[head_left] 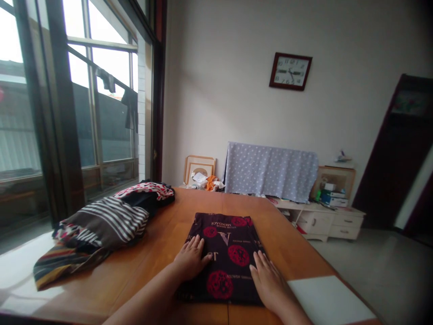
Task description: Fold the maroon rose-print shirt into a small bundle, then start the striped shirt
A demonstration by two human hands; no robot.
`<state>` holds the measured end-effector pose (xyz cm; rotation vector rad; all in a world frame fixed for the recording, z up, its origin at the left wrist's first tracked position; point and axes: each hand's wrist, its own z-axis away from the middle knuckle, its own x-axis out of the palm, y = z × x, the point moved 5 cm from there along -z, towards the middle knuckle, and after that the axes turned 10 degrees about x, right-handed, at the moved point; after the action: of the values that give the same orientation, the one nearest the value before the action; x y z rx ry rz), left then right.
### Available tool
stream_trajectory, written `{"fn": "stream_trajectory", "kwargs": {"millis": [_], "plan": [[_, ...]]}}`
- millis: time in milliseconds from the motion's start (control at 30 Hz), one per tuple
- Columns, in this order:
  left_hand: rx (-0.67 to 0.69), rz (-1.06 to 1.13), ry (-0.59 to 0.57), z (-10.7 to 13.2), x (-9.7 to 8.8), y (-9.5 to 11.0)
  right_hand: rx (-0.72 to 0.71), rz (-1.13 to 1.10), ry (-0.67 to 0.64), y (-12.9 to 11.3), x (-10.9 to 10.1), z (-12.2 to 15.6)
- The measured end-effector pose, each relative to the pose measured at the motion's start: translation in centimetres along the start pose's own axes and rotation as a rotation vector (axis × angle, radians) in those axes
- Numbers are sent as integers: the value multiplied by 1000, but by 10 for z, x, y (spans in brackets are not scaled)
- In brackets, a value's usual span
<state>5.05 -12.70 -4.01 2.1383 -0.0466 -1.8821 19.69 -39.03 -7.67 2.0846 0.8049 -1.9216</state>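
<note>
Wooden table (158, 243) holds a folded dark cloth (230, 257) with red spots, and the left hand (191, 259) and right hand (269, 282) lie flat on its 2 sides, fingers (199, 246) open, not gripping.

A folded dark-maroon garment (230, 257) is showing round red prints at lower centre, a brown-and-white striped garment (108, 221) is lying left, and a pale blue white-dotted cloth (270, 171) is hanging centre-right.

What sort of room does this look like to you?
Probably a living room in a home: there's a wall clock, a low white drawer cabinet, and clothes hanging at the window.
</note>
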Motion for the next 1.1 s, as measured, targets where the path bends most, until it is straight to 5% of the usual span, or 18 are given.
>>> {"fn": "stream_trajectory", "kwargs": {"millis": [167, 267, 433, 800, 1100], "plan": [[-49, -31, 98, -36, -21, -7, -10, 0, 3, -2, -1, 1], [-52, -42, 124, -53, -18, -15, -16, 3, 13, -1, -2, 2], [-104, -36, 39, -61, 2, -32, -37, 13, 25, -1, -2, 2], [-195, -82, 17, -84, -1, -51, -20, 54, 13, -2, -3, 0], [-144, -73, 3, -102, -3, -62, 18, 52, -59, -7, -10, 0]]}}
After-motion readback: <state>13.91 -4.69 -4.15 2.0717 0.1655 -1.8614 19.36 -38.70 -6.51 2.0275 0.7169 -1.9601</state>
